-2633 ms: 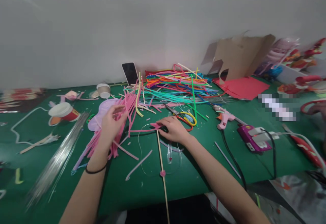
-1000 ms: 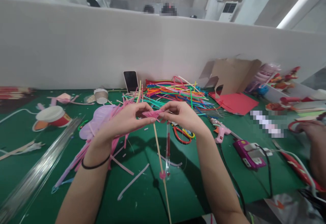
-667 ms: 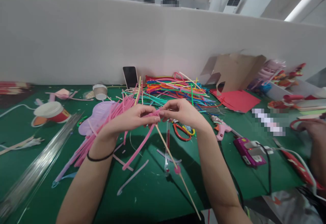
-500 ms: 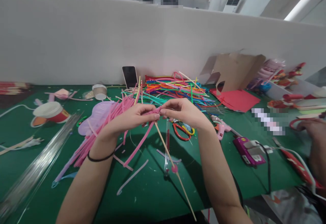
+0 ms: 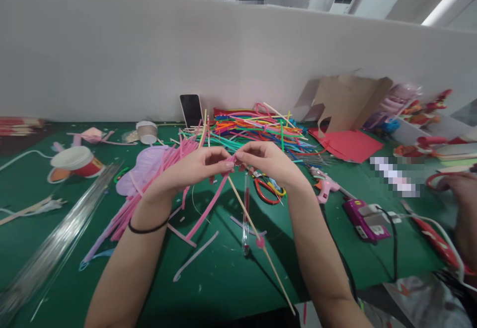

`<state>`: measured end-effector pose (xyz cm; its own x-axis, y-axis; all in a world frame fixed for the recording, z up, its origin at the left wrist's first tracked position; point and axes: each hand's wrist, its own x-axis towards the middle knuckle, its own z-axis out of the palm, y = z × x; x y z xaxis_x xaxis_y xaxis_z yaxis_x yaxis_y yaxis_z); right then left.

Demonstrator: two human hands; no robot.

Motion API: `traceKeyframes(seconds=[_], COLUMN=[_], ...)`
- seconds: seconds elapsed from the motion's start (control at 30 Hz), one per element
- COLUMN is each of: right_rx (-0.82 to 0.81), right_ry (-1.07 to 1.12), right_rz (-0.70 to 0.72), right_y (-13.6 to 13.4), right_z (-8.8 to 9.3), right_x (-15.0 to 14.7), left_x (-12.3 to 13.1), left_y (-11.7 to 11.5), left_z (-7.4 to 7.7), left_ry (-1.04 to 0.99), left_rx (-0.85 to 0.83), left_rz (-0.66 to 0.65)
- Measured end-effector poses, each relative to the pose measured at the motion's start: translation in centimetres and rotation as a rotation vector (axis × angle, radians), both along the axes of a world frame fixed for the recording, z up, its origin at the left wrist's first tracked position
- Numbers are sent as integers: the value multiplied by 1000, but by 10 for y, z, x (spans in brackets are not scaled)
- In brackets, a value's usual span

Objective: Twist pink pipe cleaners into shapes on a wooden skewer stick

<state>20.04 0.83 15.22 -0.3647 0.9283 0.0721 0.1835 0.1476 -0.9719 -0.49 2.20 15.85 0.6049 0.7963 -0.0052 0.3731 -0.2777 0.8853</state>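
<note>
A pink strip (image 5: 209,207) is up at the fingertips of both hands, above the green table (image 5: 219,290), its loose tail hanging down. The left hand (image 5: 197,169) has its grip pinched on the strip; the right hand's (image 5: 268,163) grip pinches it close beside. From just under the left fingertips a thin wooden stick (image 5: 278,279) slants down, bearing a pink bead (image 5: 260,242). Scissors (image 5: 261,197) lie behind, near the right wrist; a bundle of pink strips (image 5: 182,156) lies beyond the left forearm, and a pile of coloured strips (image 5: 257,128) farther back.
</note>
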Motion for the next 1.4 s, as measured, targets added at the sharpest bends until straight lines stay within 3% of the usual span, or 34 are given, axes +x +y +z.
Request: traceKeyframes(seconds=[0.53, 0.87, 1.17, 1.4], right_rx=[17, 10, 245, 328], right_ry=[-82, -71, -190, -187], right_rz=[-85, -94, -174, -191], right_y=[-4, -7, -7, -9], right_z=[6, 9, 3, 2], right_x=[-7, -9, -15, -20], left_x=[1, 3, 1, 1], left_y=[2, 5, 7, 8], left_z=[-5, -8, -9, -11], left_ry=[0, -48, -66, -88], left_rx=[65, 6, 49, 76], left_rz=[123, 81, 112, 129])
